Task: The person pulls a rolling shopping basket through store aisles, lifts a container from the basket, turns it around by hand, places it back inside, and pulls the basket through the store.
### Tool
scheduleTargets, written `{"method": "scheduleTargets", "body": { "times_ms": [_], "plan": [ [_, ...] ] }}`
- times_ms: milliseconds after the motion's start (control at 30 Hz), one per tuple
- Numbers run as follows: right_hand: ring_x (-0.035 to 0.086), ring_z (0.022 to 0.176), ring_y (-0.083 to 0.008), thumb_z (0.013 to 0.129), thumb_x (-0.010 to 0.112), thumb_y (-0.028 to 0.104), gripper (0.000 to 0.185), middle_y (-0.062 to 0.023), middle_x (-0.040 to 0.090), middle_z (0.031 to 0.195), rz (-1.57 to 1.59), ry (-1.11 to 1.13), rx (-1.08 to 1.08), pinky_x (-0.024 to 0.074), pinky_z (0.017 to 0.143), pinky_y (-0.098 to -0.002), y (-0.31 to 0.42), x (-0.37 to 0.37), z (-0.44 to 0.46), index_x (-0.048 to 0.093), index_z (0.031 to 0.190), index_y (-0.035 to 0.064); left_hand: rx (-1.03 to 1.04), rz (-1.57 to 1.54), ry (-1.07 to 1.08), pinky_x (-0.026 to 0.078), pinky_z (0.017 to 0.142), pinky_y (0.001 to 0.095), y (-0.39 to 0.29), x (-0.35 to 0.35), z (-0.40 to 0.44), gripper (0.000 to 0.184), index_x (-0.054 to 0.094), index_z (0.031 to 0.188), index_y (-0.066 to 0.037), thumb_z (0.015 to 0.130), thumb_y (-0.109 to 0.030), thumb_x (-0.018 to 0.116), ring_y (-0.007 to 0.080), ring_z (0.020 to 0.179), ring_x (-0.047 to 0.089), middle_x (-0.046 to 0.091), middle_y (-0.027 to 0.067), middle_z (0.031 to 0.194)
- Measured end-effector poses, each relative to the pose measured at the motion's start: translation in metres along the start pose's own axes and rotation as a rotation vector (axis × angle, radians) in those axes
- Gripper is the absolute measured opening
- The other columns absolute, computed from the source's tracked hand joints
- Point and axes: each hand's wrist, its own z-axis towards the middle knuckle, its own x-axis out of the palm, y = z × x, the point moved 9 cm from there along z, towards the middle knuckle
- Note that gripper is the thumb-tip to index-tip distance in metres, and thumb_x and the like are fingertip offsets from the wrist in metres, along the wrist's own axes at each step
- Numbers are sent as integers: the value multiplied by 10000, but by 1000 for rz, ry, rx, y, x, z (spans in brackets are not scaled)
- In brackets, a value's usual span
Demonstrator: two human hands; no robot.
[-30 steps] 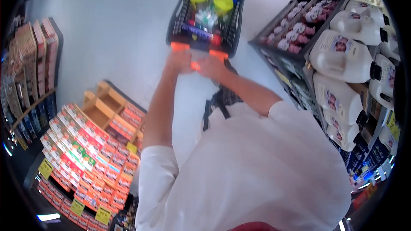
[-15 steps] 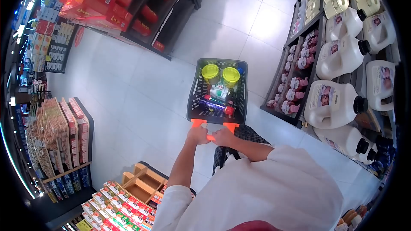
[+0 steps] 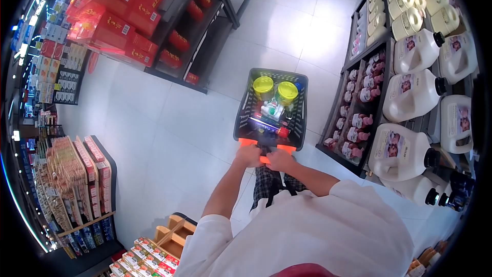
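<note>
Both my hands grip the orange handle point(image 3: 265, 159) of a dark shopping basket point(image 3: 241, 123) in front of my body. On its left side my left hand point(image 3: 249, 156) is wrapped round the handle, and close by on the right my right hand point(image 3: 281, 161) is closed on it too. Inside the basket stand two tubs with yellow-green lids point(image 3: 263, 84). Nearer to me lie a white-and-green package point(image 3: 271, 110) and a long purple item with a red end point(image 3: 269, 125). What lies beneath them is hidden.
To the right, a shelf holds large white jugs point(image 3: 411, 95) and pink-topped bottles point(image 3: 353, 134). Red boxes point(image 3: 120, 33) fill a dark rack at upper left. Packet displays point(image 3: 77, 174) stand left, boxed goods point(image 3: 148, 259) lower left. Tiled floor point(image 3: 174, 118) lies between.
The shelves and the floor have shifted down in view as I move forward. The basket, still held by both hands, sits slightly further right in view.
</note>
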Motion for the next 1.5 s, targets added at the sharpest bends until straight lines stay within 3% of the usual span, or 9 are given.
{"method": "scheduleTargets", "body": {
  "times_ms": [267,500,567,600,700,900,1000,1200,1500],
  "plan": [
    [670,728,-257,751,660,412,312,-66,668,771,-89,-50,129,527,621,-417,-64,-50,45,641,868,123,138,-1,-100,536,767,435,14,-76,63,440,719,832,-83,686,-493,657,317,860,671,696,139,868],
    [664,849,-289,793,635,414,331,-105,673,874,-59,107,342,532,668,-420,-119,-85,87,617,924,110,251,66,-96,533,766,429,21,-131,128,456,714,851,-53,725,-488,658,330,867,667,689,174,882],
    [663,844,-292,792,636,404,321,-105,674,872,-35,114,385,530,677,-425,-127,-108,102,610,910,107,287,79,-25,530,786,432,28,-143,143,529,712,921,-60,736,-550,638,330,920,659,688,177,943],
    [663,842,-294,792,637,400,317,-105,674,871,-28,116,367,529,681,-427,-130,-118,114,606,903,105,267,80,-3,528,797,433,37,-154,150,567,711,956,-64,741,-581,628,330,947,655,687,178,973],
    [665,798,-307,802,608,367,282,-106,674,831,-48,96,383,525,663,-434,-151,-136,133,597,879,96,286,39,-52,529,776,419,40,-188,168,425,714,872,-51,723,-447,674,318,870,662,687,159,899],
    [673,774,-298,830,552,277,214,-114,689,782,-10,71,423,508,695,-424,-197,-174,159,635,897,91,323,57,24,521,804,415,38,-230,215,412,714,893,-54,724,-428,681,320,901,655,683,160,935],
    [665,722,-315,807,566,324,251,-116,672,767,15,3,405,525,634,-440,-224,-182,177,615,821,78,316,59,73,522,818,427,45,-247,242,427,719,938,-77,738,-451,670,313,908,663,695,151,939],
    [662,772,-312,817,597,331,265,-117,677,806,120,26,428,526,681,-447,-273,-218,204,616,902,81,305,125,188,511,854,414,46,-293,284,439,703,1019,-91,755,-439,664,309,980,638,679,155,1013],
    [661,739,-309,818,598,318,236,-111,668,759,115,-52,385,509,626,-454,-344,-260,248,613,856,85,353,216,203,508,850,418,47,-359,355,407,696,975,-87,766,-433,647,318,980,633,682,147,1001]
  ]
}}
